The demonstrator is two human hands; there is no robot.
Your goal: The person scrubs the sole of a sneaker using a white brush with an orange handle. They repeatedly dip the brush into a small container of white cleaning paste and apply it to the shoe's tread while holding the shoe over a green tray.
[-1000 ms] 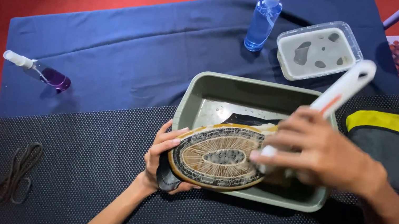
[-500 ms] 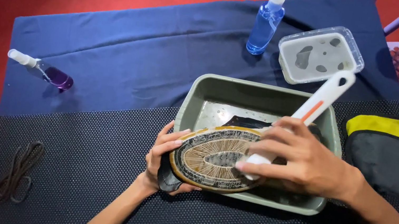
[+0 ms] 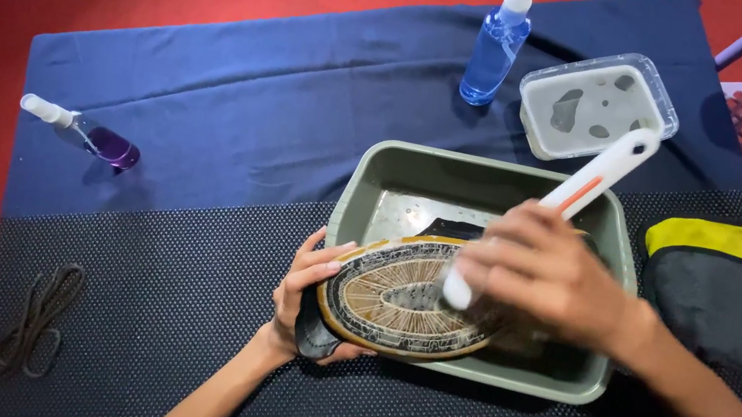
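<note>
The shoe sole [image 3: 406, 299] looked like rubber, with a ribbed, slightly shiny surface. The brush handle [image 3: 598, 175] was smooth white plastic with a matt look. The tub [image 3: 359, 192] seemed to be hard grey-green plastic, and its bottom was wet and glossy. The mat [image 3: 148, 302] was dark and rough with small dots. The blue cloth [image 3: 257, 111] was soft and matt. The spray bottle [image 3: 497, 50] and the lidded box [image 3: 596, 105] were clear, shiny plastic.
</note>
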